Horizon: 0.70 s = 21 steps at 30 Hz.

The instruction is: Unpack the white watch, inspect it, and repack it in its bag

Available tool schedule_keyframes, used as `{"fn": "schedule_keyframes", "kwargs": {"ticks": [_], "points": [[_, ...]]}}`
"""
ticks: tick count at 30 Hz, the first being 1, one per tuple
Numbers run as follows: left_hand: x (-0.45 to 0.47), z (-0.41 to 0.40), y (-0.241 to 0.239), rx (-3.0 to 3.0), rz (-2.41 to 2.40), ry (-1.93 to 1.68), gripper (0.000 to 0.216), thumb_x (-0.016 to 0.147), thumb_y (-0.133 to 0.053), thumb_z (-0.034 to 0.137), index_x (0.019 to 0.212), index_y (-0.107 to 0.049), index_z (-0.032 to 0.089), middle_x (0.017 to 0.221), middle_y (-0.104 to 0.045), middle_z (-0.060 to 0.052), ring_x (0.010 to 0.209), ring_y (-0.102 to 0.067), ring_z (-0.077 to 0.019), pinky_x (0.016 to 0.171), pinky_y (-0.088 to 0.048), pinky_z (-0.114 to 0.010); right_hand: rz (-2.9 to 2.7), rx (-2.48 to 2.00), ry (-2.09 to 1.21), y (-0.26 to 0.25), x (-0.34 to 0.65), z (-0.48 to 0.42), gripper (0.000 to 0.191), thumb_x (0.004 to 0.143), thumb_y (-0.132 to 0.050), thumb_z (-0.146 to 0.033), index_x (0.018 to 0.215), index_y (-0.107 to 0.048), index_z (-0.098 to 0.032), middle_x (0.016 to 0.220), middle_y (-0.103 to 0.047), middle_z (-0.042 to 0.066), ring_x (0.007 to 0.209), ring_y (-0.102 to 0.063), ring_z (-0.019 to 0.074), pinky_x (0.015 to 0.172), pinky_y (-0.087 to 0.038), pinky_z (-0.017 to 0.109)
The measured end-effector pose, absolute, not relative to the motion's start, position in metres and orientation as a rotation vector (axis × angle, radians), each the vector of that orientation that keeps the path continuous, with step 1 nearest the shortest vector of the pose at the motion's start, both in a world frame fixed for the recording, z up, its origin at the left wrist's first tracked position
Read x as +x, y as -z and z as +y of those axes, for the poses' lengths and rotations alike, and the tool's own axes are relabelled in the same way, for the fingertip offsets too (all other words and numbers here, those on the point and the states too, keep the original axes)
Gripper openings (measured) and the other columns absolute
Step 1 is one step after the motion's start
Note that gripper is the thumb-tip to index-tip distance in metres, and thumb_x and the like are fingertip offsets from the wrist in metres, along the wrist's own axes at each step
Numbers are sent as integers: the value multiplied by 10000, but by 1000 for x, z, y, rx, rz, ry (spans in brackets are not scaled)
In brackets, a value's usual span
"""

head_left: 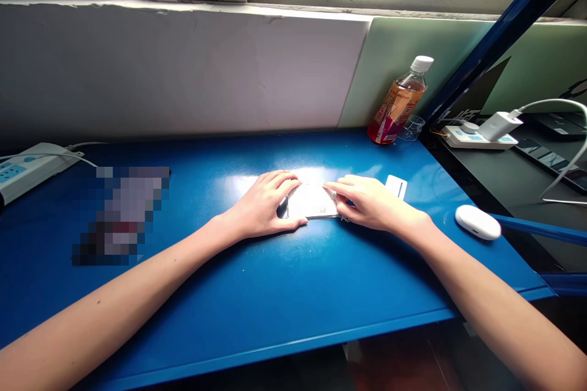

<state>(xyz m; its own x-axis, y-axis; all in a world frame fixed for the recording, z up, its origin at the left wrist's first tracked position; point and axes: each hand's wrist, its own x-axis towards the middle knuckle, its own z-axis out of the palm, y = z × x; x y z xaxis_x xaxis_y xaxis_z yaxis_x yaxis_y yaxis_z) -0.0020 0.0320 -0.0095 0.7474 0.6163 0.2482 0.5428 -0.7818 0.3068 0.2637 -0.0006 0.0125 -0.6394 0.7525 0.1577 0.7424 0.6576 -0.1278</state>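
A small white flat rectangular pad (312,201) lies on the blue table in front of me; glare washes out its top, so I cannot tell its exact kind. My left hand (270,203) grips its left end, the thumb along the near edge and the fingers bent over the far side. At the right end my right hand (360,198) has its index finger reaching onto the top, while the other fingers curl at the right edge. A dark bit shows beneath the left thumb. Just behind the right hand lies a white card (396,187).
A bottle of reddish drink (398,102) stands at the back right beside a clear plastic cup (411,127). A white earbud case (477,223) sits near the right edge. Power strips (36,168) are at both sides, with a pixelated object (132,201) at left. A blue post rises at right.
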Motion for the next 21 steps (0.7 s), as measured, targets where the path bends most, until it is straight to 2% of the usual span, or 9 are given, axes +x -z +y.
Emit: {"fn": "schedule_keyframes", "kwargs": {"ticks": [5, 11, 15, 18, 21], "points": [[-2, 32, 8, 2715, 924, -510, 696, 795, -700, 611, 1308, -575, 158, 1367, -592, -191, 1317, -506, -373, 1088, -414, -531, -2757, -1313, 25, -13, 259, -3, 310, 929, -481, -182, 1184, -651, -136, 869, -723, 108, 750, -638, 236, 650, -381, 317], [-2, 32, 7, 2712, 912, -515, 648, 805, -708, 593, 1253, -595, 138, 1349, -597, -198, 1311, -505, -364, 1088, -413, -521, -2777, -1447, 102, -18, 248, -9, 252, 959, -438, -186, 1030, -677, -148, 826, -734, 110, 701, -643, 226, 599, -291, 334], [-3, 32, 8, 2702, 899, -521, 606, 832, -688, 581, 1248, -597, 151, 1363, -576, -197, 1307, -504, -366, 1078, -418, -532, -2691, -1551, 88, -15, 244, -11, 246, 930, -463, -205, 1037, -683, -179, 810, -737, 98, 662, -641, 226, 565, -249, 334], [-3, 32, 8, 2695, 901, -514, 592, 835, -690, 565, 1245, -588, 150, 1368, -565, -199, 1302, -507, -364, 1074, -422, -528, -2602, -1625, 36, -11, 245, -11, 263, 887, -471, -178, 1026, -694, -189, 804, -748, 91, 658, -651, 231, 563, -267, 327], [-3, 32, 8, 2685, 908, -510, 585, 835, -686, 561, 1238, -567, 154, 1368, -565, -197, 1307, -506, -357, 1075, -426, -517, -2478, -1721, -43, -8, 250, -6, 336, 875, -467, -175, 1119, -699, -179, 812, -766, 96, 691, -674, 246, 584, -327, 316]]}}
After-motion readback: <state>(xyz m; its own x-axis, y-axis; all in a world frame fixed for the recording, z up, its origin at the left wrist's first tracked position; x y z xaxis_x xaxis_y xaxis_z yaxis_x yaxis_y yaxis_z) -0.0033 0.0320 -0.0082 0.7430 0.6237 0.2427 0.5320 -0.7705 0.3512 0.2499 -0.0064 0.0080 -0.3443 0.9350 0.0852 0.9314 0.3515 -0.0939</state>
